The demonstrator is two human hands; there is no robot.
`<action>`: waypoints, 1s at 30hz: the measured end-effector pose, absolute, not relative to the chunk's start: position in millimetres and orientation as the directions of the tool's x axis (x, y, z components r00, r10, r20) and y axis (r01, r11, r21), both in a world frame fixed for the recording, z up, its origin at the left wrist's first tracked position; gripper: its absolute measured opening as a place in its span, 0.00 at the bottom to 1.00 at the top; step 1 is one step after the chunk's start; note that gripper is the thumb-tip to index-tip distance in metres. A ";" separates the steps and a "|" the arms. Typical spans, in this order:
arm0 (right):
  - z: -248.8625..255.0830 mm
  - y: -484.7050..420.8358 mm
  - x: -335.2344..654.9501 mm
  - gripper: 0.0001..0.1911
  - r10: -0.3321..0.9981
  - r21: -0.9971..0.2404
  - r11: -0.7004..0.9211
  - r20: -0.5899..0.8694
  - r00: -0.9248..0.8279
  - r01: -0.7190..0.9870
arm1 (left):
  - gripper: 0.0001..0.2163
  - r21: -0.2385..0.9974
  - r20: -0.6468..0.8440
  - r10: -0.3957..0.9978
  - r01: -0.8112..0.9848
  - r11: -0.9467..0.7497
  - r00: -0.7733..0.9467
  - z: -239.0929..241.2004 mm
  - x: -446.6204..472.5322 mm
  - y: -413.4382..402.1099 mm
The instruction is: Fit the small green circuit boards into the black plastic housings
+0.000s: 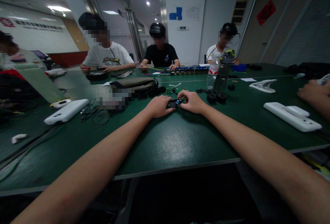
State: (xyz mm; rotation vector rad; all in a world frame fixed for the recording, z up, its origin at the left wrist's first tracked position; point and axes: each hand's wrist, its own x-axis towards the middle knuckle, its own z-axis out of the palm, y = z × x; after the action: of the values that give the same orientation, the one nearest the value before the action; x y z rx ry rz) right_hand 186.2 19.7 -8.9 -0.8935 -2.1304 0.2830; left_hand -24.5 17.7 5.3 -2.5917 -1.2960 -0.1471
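So there's this little black case point(171, 104) sitting between both hands just above or on the green table point(177, 145), can't tell which, pretty much straight out in front of the person. A small green circuit board point(183, 100) is at its right end, with a bit of bright blue next to it. The left hand point(158, 106) has its fingers closed around the case's left end, and the right hand point(193, 102) has thumb and fingers bunched together on the board end, though the exact pinch is too small to make out. Just past the hands lie some more green boards point(176, 90), with a drab soft bag point(136, 83) behind and to the left. Over to the right, a clear plastic bottle point(212, 75) stands upright beside a dark one with a yellow-green top point(222, 76), and a few black blocks point(211, 97) lie near their bases. Long white gadgets flank the whole thing, one on the left point(66, 111), one on the right point(291, 116). Across the table, a co-worker in a black shirt point(162, 54) sits behind a row of cables point(188, 70), with folks in white shirts point(109, 56) on either side.
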 end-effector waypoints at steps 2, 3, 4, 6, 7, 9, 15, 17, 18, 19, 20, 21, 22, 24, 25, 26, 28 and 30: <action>-8.0 19.0 186.0 0.13 0.679 -0.462 0.728 0.588 -0.439 0.507 | 0.23 -0.175 0.197 0.773 0.797 -0.578 0.603 5.5 -23.9 17.6; -7.6 18.8 186.0 0.13 0.679 -0.459 0.728 0.588 -0.440 0.510 | 0.23 -0.178 0.196 0.773 0.797 -0.577 0.603 5.4 -23.8 17.7; -7.2 18.6 186.0 0.13 0.680 -0.457 0.727 0.587 -0.440 0.513 | 0.23 -0.180 0.195 0.773 0.797 -0.577 0.604 5.2 -23.9 17.9; -6.5 18.5 186.3 0.12 0.684 -0.457 0.722 0.583 -0.439 0.519 | 0.23 -0.180 0.195 0.772 0.796 -0.577 0.604 4.8 -24.3 18.4; -6.2 18.5 186.4 0.12 0.688 -0.460 0.719 0.580 -0.437 0.521 | 0.24 -0.176 0.197 0.772 0.796 -0.578 0.604 4.6 -24.7 18.7; -6.0 18.6 186.6 0.12 0.694 -0.467 0.713 0.575 -0.434 0.523 | 0.24 -0.165 0.203 0.769 0.796 -0.583 0.606 4.5 -25.4 19.1; -6.6 18.8 185.5 0.11 0.703 -0.478 0.705 0.567 -0.429 0.524 | 0.24 -0.144 0.213 0.757 0.786 -0.601 0.618 6.0 -24.7 18.5; -6.5 18.7 185.0 0.11 0.706 -0.483 0.702 0.564 -0.428 0.524 | 0.23 -0.152 0.210 0.758 0.786 -0.599 0.618 6.6 -23.9 17.7; -6.3 18.7 184.8 0.11 0.709 -0.484 0.700 0.561 -0.428 0.525 | 0.23 -0.159 0.205 0.761 0.788 -0.595 0.616 6.9 -23.5 17.4; -6.0 18.6 184.7 0.11 0.712 -0.486 0.697 0.557 -0.428 0.528 | 0.23 -0.165 0.200 0.763 0.789 -0.592 0.614 7.1 -23.3 17.1; -5.6 18.4 184.6 0.11 0.717 -0.487 0.692 0.552 -0.427 0.533 | 0.23 -0.169 0.194 0.766 0.790 -0.590 0.613 7.3 -23.2 16.9; -5.2 18.2 184.6 0.11 0.722 -0.488 0.687 0.546 -0.426 0.538 | 0.24 -0.170 0.190 0.767 0.789 -0.590 0.614 7.3 -23.2 17.0; -4.8 18.0 184.7 0.11 0.727 -0.489 0.681 0.540 -0.424 0.544 | 0.23 -0.168 0.187 0.767 0.789 -0.591 0.614 7.2 -23.3 17.1; -4.5 17.7 184.8 0.11 0.733 -0.489 0.675 0.531 -0.425 0.553 | 0.23 -0.160 0.188 0.765 0.788 -0.594 0.615 6.6 -23.8 17.9; -4.5 17.6 185.0 0.11 0.734 -0.486 0.673 0.527 -0.428 0.557 | 0.23 -0.156 0.191 0.763 0.787 -0.597 0.617 6.1 -24.0 18.4; -4.6 17.6 185.1 0.12 0.735 -0.483 0.673 0.523 -0.431 0.560 | 0.23 -0.153 0.194 0.761 0.785 -0.600 0.619 5.6 -24.3 18.9; -5.2 17.7 185.3 0.12 0.735 -0.479 0.673 0.517 -0.439 0.563 | 0.23 -0.148 0.198 0.756 0.781 -0.606 0.624 4.5 -24.6 19.8; -5.6 18.0 185.5 0.12 0.733 -0.477 0.676 0.513 -0.446 0.562 | 0.23 -0.147 0.199 0.755 0.781 -0.607 0.624 3.6 -24.6 20.2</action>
State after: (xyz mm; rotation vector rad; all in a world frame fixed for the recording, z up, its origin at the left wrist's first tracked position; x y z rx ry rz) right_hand 185.5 18.0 -5.6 -0.9918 -2.1710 0.3075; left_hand -24.6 20.2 3.6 -2.6287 -1.2619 -0.1711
